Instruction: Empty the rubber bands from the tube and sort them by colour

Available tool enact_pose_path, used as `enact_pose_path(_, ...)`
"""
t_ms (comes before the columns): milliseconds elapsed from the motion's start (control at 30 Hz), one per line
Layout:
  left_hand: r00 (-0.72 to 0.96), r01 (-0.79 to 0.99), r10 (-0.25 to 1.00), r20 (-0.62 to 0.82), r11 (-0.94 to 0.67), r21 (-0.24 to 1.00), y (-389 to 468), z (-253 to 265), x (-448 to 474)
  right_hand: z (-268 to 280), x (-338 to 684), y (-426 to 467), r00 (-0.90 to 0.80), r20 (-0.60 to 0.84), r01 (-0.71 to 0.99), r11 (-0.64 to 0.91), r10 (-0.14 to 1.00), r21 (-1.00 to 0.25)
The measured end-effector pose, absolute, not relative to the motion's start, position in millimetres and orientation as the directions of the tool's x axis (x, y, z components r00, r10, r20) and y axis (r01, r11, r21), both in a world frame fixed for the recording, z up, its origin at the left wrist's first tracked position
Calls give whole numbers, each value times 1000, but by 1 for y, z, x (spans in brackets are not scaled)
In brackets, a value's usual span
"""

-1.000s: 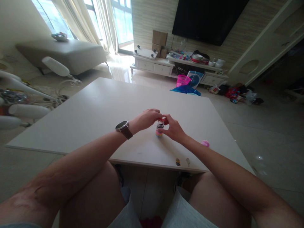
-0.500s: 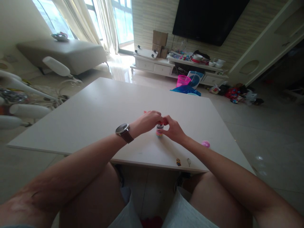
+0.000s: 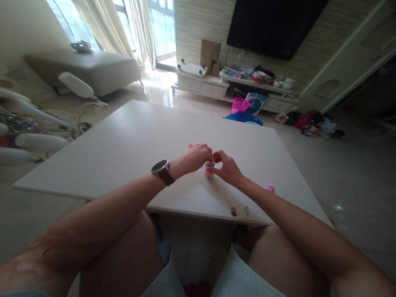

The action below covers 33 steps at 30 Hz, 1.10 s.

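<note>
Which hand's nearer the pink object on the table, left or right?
Right. The right hand is at the small jar, left of the pink object; the left hand is farther left, by the jar's top.

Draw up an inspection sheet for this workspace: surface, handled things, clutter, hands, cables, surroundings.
Surface: pale table, light reflecting off its far left part.
Handled things: small jar, upright on the table near its front edge, multicoloured low down; its top is mostly hidden by fingers.
Clutter: pink item, yellow figure and small pale item to the right; red item beyond the left wrist.
Hands: left hand has its fingers at the jar's top, grip unclear; right hand holds the jar, thumb against its side.
Cables: nothing seen on the table.
Surroundings: dark screen, white cabinet, pink basket, curtains.
</note>
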<state>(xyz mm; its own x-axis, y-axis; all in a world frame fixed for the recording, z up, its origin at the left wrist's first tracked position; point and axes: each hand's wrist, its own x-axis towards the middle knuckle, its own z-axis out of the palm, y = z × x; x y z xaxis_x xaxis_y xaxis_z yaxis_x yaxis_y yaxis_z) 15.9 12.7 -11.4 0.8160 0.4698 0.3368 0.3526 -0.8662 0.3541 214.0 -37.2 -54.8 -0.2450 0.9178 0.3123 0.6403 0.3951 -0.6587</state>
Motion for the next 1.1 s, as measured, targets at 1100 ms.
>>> enact_pose_path(1100, 798, 364, 532, 282, -800, 477, 13, -16, 5, -56, 216, -36, -252, 347, 587, 428, 903, -687)
